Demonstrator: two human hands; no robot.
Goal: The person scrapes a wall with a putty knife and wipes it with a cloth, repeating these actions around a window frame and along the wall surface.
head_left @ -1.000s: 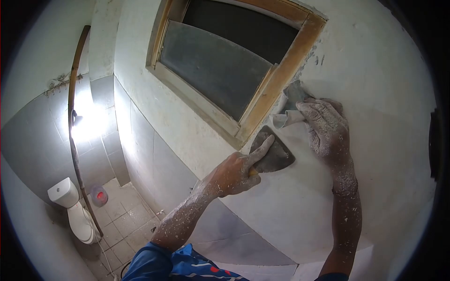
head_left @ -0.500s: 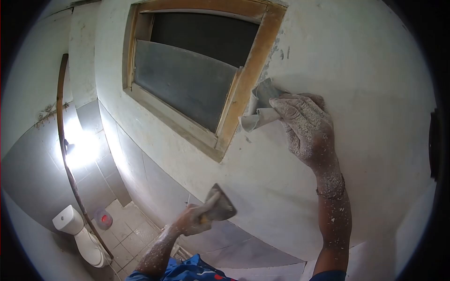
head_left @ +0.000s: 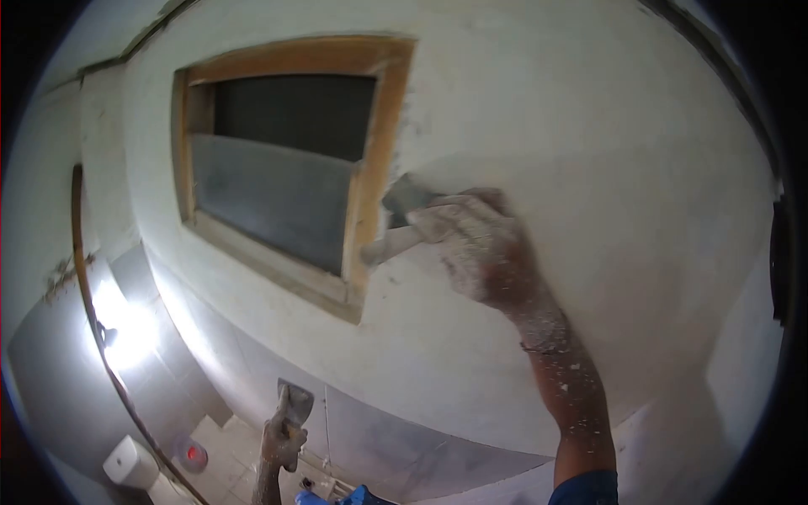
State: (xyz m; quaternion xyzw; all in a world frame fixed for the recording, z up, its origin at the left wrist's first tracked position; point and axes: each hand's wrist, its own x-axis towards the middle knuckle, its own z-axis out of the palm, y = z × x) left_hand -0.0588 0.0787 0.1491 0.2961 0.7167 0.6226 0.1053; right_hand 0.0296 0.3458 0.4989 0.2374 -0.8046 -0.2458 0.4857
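Note:
My right hand [head_left: 475, 240], coated in pale dust, is closed on a folded sheet of sandpaper [head_left: 408, 195]. One grey face and a curled pale edge of the sheet stick out past the fingertips. It lies against the wall [head_left: 547, 109] just right of the wooden window frame [head_left: 385, 151]. Low in the view, my left hand [head_left: 279, 444] grips a putty knife [head_left: 298, 402], its broad metal blade pointing up. That hand is dusty too, and its handle side is partly hidden by the fingers.
A frosted pane [head_left: 269, 202] covers the window's lower part. At left a long wooden pole [head_left: 82, 252] leans near a bright lamp [head_left: 126, 328]. Below are a toilet cistern [head_left: 130, 461], a clear container with something red [head_left: 194, 454] and floor tiles [head_left: 223, 459].
The view has shifted, so the window sits further left and lower. My left hand with the putty knife has dropped down and left; my right hand still holds the sandpaper beside the frame.

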